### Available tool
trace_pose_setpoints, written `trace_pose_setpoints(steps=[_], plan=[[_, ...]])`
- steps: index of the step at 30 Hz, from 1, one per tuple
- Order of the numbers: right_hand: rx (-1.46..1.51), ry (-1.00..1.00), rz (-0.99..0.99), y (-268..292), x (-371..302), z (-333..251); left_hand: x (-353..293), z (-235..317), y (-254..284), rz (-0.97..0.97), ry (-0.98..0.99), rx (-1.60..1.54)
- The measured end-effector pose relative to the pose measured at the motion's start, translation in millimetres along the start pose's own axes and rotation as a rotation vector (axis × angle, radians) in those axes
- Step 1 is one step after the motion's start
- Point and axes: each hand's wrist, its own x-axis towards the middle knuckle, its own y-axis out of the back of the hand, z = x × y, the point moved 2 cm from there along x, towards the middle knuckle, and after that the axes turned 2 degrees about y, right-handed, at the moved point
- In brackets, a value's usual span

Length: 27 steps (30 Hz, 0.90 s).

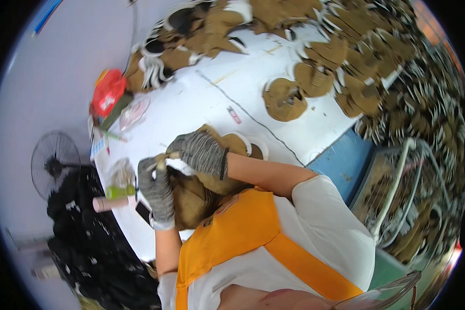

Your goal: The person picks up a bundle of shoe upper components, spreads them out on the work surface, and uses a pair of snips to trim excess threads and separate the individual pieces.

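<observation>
I wear grey knitted gloves that leave the fingertips bare. In my left hand [159, 195] the fingers close on the edge of a brown, suede-like sewn piece [194, 199], which lies against my orange apron. My right hand [199, 153] meets it at the piece's upper edge, its fingertips pinched together close to the left thumb. Anything small between the fingertips is too blurred to make out. More brown material with white edging [237, 144] sits beside my right wrist on the white table [191, 103].
Brown pieces with white edges [284, 98] cover the table's far and right sides. A pink-and-white cutter-like tool [234, 114] lies mid-table. At left are a red bag [108, 92], a green bottle [120, 191], a phone [143, 212], a fan [54, 164] and black heaped material [95, 243]. A metal-framed cart [398, 191] stands right.
</observation>
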Motion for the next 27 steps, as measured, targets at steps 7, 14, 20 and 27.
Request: trace_pose_setpoints(steps=[7,14,20,27], plan=[[0.675,0.036,0.384,46.9,-19.6,-15.9,7.0,-10.5,-23.9,-0.426,0.222,-0.002],[1.178,-0.228,0.330,39.3,-36.8,-13.2,13.8,-21.2,-36.9,-0.576,0.624,-0.391],[1.193,-0.022,0.341,27.0,-37.2,5.2,15.7,-39.0,-45.3,-0.454,0.595,-0.457],[0.649,-0.023,0.249,27.9,-38.3,1.3,17.3,-30.8,-47.2,-0.406,0.832,-1.265]])
